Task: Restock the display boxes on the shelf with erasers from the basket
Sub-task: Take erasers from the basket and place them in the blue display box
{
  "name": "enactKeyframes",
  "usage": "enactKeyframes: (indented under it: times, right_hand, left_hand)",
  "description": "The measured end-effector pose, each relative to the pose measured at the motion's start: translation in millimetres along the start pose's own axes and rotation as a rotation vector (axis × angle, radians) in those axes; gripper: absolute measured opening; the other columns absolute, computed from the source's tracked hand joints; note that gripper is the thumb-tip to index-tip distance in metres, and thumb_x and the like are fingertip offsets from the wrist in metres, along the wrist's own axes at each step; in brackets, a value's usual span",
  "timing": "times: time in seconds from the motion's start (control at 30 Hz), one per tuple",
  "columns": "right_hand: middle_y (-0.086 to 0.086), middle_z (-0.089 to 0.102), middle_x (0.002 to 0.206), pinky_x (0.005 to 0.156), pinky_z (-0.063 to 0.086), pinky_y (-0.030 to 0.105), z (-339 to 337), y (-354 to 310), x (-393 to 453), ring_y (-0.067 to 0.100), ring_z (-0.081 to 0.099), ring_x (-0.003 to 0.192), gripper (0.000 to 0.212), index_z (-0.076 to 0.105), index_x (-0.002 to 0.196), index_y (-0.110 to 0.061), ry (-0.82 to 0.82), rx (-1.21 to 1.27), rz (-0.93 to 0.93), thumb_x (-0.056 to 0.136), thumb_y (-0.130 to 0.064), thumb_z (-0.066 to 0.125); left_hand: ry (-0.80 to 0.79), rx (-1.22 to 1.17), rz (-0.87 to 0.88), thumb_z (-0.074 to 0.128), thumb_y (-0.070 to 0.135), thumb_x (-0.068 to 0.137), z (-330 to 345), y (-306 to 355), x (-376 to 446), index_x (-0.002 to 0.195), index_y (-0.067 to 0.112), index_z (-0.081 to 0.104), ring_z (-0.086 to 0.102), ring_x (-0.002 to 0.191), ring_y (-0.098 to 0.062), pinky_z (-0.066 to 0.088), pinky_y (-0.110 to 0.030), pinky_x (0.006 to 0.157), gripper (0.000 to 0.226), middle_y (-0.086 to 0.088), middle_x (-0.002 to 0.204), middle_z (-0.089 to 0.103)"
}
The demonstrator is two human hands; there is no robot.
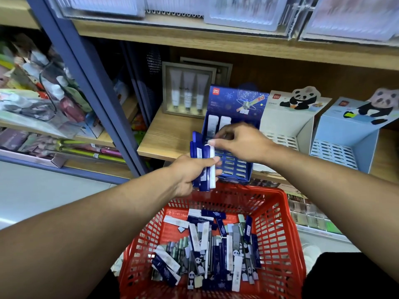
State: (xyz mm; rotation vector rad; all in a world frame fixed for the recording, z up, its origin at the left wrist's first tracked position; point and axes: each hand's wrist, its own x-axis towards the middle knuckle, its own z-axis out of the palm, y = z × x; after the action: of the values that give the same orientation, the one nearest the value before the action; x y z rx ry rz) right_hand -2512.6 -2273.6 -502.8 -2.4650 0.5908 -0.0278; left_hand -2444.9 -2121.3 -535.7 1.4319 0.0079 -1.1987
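My left hand (190, 172) grips a bundle of dark blue and white erasers (201, 162) upright, just in front of the dark blue display box (234, 134) on the shelf. With thumb and fingers, my right hand (239, 141) pinches the top of one white eraser (212, 167) in that bundle, over the box's slotted tray. Two white erasers (218, 124) stand in the box's back row. Below, the red basket (278, 223) holds several loose erasers (211, 251), blue, white and panda-printed.
To the right of the blue box stand a white panda display box (289, 117) and a light blue panda box (347, 134), their slotted trays showing. A framed tube set (186, 89) sits behind on the wooden shelf (168, 134). A blue upright post (90, 83) stands left.
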Motion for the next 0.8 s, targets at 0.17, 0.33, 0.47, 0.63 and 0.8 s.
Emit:
enactKeyframes:
  times: [0.17, 0.33, 0.47, 0.63, 0.8]
  right_hand:
    - [-0.003, 0.067, 0.063, 0.048, 0.038, 0.018, -0.1, 2.6, -6.1, 0.001, 0.058, 0.051, 0.023, 0.07, 0.091, -0.006, -0.228, 0.517, 0.201, 0.091, -0.028, 0.072]
    - [0.01, 0.062, 0.071, 0.048, 0.047, 0.02, -4.9, 5.2, -1.5, 0.012, 0.056, 0.054, 0.009, 0.065, 0.099, -0.003, -0.07, 0.773, 0.347, 0.097, -0.012, 0.063]
    - [0.014, 0.064, 0.076, 0.046, 0.052, 0.022, -6.0, 12.2, 1.2, 0.015, 0.06, 0.049, 0.012, 0.065, 0.106, -0.01, 0.108, 0.725, 0.309, 0.096, -0.005, 0.06]
    - [0.017, 0.07, 0.078, 0.059, 0.059, 0.022, -8.2, 18.6, 0.7, 0.02, 0.07, 0.064, 0.018, 0.073, 0.098, -0.004, 0.05, 0.789, 0.308, 0.085, -0.015, 0.079]
    - [0.019, 0.076, 0.094, 0.069, 0.062, 0.024, -17.1, 20.5, 2.7, 0.023, 0.075, 0.079, 0.027, 0.066, 0.112, 0.002, -0.15, 0.784, 0.25, 0.086, -0.003, 0.073]
  left_hand:
    - [-0.07, -0.049, 0.04, 0.069, 0.008, 0.092, 7.8, 3.0, -5.2, 0.117, 0.01, 0.067, 0.075, 0.09, -0.026, 0.064, -0.038, 0.072, 0.025, -0.017, 0.107, 0.075]
    - [0.013, -0.037, 0.041, 0.069, 0.012, 0.093, 6.0, 8.6, -6.4, 0.111, 0.007, 0.066, 0.075, 0.074, -0.023, 0.064, -0.035, 0.064, 0.018, -0.011, 0.088, 0.077]
    - [0.056, -0.02, 0.013, 0.069, 0.013, 0.094, 1.9, 8.3, -4.9, 0.106, 0.01, 0.068, 0.073, 0.07, -0.016, 0.062, -0.03, 0.066, 0.013, -0.007, 0.09, 0.074]
    - [0.117, -0.041, -0.003, 0.064, 0.013, 0.098, 0.4, 10.7, -5.3, 0.108, 0.01, 0.068, 0.076, 0.069, -0.015, 0.059, -0.026, 0.054, 0.011, -0.008, 0.096, 0.075]
    - [0.302, -0.107, 0.058, 0.062, 0.015, 0.099, -8.8, 15.0, -0.2, 0.107, 0.011, 0.066, 0.073, 0.069, -0.016, 0.056, -0.025, 0.049, 0.009, -0.012, 0.097, 0.074]
